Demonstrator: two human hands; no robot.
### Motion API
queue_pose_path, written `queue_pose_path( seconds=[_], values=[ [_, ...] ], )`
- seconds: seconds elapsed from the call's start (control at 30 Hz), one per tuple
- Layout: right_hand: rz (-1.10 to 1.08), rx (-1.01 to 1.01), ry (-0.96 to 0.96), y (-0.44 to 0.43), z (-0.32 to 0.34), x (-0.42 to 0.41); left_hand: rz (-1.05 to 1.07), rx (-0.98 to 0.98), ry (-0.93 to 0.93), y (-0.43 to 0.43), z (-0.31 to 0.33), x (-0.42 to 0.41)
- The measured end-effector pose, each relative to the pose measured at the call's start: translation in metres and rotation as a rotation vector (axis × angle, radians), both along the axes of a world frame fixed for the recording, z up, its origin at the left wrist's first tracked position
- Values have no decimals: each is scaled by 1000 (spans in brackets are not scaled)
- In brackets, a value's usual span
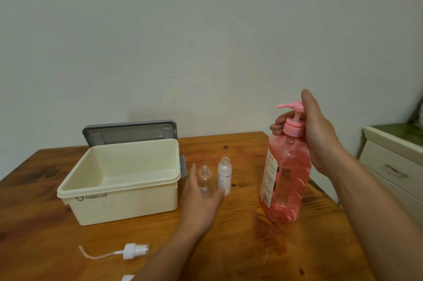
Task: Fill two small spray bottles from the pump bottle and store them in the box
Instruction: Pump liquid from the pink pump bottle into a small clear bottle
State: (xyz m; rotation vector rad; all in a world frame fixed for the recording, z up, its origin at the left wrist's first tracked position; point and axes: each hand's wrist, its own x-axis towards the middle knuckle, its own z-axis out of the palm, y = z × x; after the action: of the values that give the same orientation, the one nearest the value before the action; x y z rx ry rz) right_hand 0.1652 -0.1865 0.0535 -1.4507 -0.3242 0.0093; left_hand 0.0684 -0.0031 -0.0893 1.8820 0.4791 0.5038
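— Two small bottles stand uncapped on the wooden table [229, 257], side by side, just right of the cream box [119, 189]. Which one does the left hand [201, 202] have?

— The clear bottle [205, 176]. The thumb is on its right side and the fingers reach up along its left, spread around it; whether they press on it or only frame it, I cannot tell. The frosted labelled bottle [224, 174] stands just beside it, touching the thumb tip or nearly so.

— And the pump bottle [286, 177]?

— Upright near the right side of the table, well apart from the small ones, full of pink liquid. The right hand [318, 141] is wrapped around its neck below the pink pump head [291, 106], fingers curled behind the collar, thumb raised beside the head. The nozzle points left.

— Is the box open?

— Yes, its grey lid [130, 134] stands tilted back behind it.

— Where are the spray tops?

— One white spray cap [135, 251] lies on its side near the front left edge, its thin tube [93, 255] trailing left. Another white piece [127, 278] peeks in at the bottom edge. A pale drawer cabinet [393, 166] stands to the right.
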Motion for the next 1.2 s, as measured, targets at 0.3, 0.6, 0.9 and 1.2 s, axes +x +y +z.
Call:
queue_pose_path(
  seconds=[0.3, 0.6, 0.9, 1.2],
  values=[
    [30, -7, 27, -1, 1, -1, 108, -1, 67, 4, -3, 8],
    [50, -70, 8, 2, 5, -1, 84, -16, 40, 2, 2, -2],
    [105, -71, 4, 8, 7, 0, -39, -16, -149, -17, 33, -14],
    [87, -83, -12, 4, 4, 12, -217, 7, -279, -39, 100, 2]
  ],
)
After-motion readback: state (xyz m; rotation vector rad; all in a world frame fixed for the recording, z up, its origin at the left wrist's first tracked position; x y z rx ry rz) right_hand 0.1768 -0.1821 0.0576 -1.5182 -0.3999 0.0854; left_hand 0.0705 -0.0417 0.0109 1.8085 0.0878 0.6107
